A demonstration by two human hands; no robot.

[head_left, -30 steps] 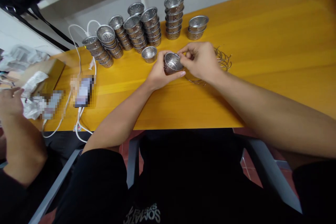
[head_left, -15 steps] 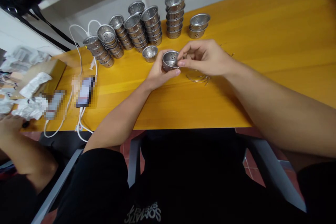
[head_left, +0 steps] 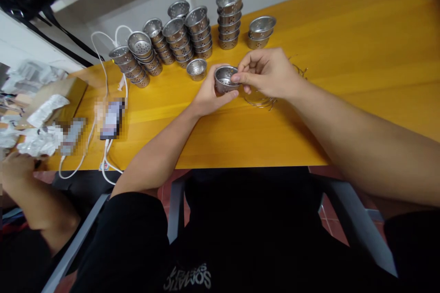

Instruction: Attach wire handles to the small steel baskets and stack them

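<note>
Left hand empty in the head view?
No, the left hand holds a perforated metal cup, with the thumb along its near side.

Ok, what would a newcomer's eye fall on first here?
Probably the stacks of perforated metal cups along the back of the yellow table. Next, in the middle, the left hand holding one cup, with the right hand at its rim and thin wires on the table below that hand.
</note>
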